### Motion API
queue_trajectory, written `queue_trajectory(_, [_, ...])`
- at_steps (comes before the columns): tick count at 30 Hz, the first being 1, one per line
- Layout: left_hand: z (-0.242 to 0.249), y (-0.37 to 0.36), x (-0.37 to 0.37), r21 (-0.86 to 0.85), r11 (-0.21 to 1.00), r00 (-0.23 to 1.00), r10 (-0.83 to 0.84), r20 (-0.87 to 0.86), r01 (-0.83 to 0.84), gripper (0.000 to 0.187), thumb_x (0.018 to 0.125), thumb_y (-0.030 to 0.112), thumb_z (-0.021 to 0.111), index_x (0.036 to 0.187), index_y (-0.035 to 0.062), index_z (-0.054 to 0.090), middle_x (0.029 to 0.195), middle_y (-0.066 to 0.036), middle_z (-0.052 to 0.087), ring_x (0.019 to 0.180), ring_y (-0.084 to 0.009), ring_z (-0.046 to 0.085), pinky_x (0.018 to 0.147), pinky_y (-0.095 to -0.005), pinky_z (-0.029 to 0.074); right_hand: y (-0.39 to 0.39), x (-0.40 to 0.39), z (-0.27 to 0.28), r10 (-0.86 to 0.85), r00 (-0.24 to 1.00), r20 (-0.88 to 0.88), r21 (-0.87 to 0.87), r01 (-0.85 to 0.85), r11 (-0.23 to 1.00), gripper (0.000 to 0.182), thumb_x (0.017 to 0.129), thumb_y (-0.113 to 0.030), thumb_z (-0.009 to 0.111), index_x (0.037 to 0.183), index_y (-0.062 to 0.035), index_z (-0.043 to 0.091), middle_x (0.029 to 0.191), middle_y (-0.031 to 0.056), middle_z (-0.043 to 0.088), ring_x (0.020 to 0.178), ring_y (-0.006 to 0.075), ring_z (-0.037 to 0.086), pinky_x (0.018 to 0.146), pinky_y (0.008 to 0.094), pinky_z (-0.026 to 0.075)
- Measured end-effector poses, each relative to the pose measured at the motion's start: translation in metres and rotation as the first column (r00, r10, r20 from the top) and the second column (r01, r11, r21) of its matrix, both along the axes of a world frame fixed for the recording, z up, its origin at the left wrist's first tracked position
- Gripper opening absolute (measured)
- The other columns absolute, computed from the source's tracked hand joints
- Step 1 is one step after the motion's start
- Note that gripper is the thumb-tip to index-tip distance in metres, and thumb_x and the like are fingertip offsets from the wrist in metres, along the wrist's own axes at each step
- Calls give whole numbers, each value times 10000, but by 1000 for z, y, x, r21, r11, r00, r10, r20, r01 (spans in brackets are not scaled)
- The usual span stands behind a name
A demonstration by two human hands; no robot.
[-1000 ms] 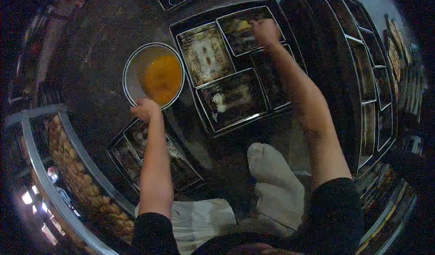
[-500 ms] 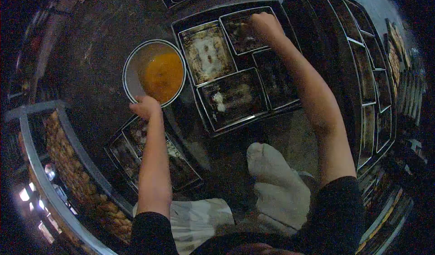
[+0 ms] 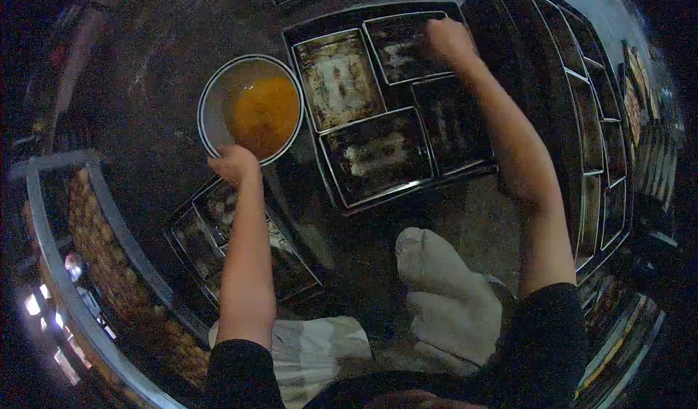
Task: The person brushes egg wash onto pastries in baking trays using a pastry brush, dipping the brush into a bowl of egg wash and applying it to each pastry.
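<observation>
Head view: left hand (image 3: 234, 163) grips bowl (image 3: 218, 107) rim; right hand (image 3: 448, 38) over tin (image 3: 407, 45), grip unclear.

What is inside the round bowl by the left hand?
The bowl holds an orange-yellow liquid on its right side. The left hand covers part of the near rim.

Both bare arms outstretched, left hand (image 3: 233, 163) and right hand (image 3: 448, 38) closed.

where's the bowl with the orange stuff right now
The round metal bowl of orange liquid sits left of centre in the head view, beside the square metal trays, with the left hand at its near rim.
</observation>
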State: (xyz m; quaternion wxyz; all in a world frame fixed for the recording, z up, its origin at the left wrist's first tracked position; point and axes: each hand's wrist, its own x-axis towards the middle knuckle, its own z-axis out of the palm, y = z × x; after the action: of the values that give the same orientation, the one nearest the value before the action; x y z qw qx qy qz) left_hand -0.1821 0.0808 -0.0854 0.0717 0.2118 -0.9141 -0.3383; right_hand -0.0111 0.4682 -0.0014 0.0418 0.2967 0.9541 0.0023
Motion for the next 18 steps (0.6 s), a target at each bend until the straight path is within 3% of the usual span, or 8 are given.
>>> queue_trajectory(4, [-15, -6, -8, -39, 999, 999, 19, 43, -17, 504, 891, 266, 357, 1233, -101, 317, 1200, -304, 423, 1097, -425, 442, 919, -482, 360, -22, -23, -21, 27, 975, -219, -159, -63, 985, 193, 782, -253, 587, 851, -88, 659, 828, 157, 633, 771, 360, 606, 680, 431, 495])
queue_trajectory(7, [-7, -2, -3, -8, 1000, 1000, 14, 10, -14, 506, 886, 268, 362, 1229, -102, 322, 1195, -307, 427, 1091, -427, 446, 917, -482, 361, -26, -21, -30, 39, 971, -237, -136, -73, 988, 195, 792, -264, 584, 866, -101, 661, 778, 148, 630, 751, 345, 604, 677, 424, 491])
queue_trajectory(10, [2, 2, 2, 3, 1000, 1000, 0, 9, 0, 507, 882, 267, 366, 1227, -102, 323, 1187, -311, 431, 1083, -430, 451, 914, -482, 364, -23, -3, -3, 143, 977, -158, -270, -182, 945, 284, 734, -324, 630, 818, -54, 649, 805, 201, 631, 785, 365, 618, 717, 427, 509])
queue_trajectory(13, [3, 3, 4, -7, 1000, 1000, 3, -4, -3, 505, 880, 264, 367, 1228, -98, 319, 1173, -311, 443, 1076, -433, 456, 907, -482, 369, -5, 13, -2, 279, 952, -123, -220, -300, 928, 256, 788, -312, 586, 840, -71, 659, 755, 151, 630, 738, 349, 604, 690, 427, 488])
queue_trajectory(16, [3, 4, 4, -33, 999, 1000, 12, -26, -13, 504, 880, 262, 368, 1232, -95, 314, 1161, -306, 457, 1072, -433, 460, 899, -484, 374, 1, 23, 11, 175, 984, 45, -90, -170, 981, 271, 772, -309, 596, 824, -48, 650, 789, 167, 631, 731, 361, 606, 691, 433, 493])
queue_trajectory(18, [14, 8, 9, 2, 1000, 1000, 16, 12, -16, 509, 878, 266, 370, 1233, -94, 310, 1155, -304, 463, 1068, -434, 463, 894, -486, 376, 3, 29, 21, 38, 999, 0, -14, -38, 999, 210, 756, -230, 575, 835, -50, 650, 854, 177, 634, 788, 356, 617, 714, 435, 504])
